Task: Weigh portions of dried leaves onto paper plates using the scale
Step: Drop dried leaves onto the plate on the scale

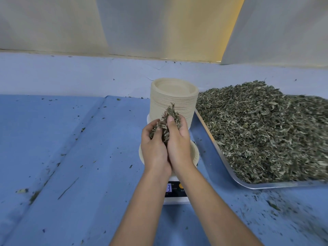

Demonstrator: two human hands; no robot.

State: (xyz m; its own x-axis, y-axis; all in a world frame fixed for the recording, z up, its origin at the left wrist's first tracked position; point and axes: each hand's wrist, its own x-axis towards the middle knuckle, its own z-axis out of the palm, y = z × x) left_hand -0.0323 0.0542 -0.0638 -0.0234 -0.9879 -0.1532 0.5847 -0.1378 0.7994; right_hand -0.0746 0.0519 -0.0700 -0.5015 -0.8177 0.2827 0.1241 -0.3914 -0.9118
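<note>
Two hands are cupping one handful of dried leaves (166,125) between them. The left hand (154,146) is curling round the clump from one side and the right hand (179,144) from the other, with the right thumb pressing on top. The heels of the hands are touching, so the leaves are sitting in a little pocket and poking up and away from the person.

The paper plate (194,153) is lying right under the hands, on the scale (174,190). Mostly its right rim is showing. So the leaves are needing to go straight down, not sideways. I think both hands are just as near the plate, and opening them a little should be enough to drop the leaves onto it.

The scale's small screen is peeking out between the two arms, partly hidden. The big pile of leaves (262,132) is sitting in the metal tray (209,142) just beside the scale, on the right. The stack of plates (174,96) is standing behind the hands.
</note>
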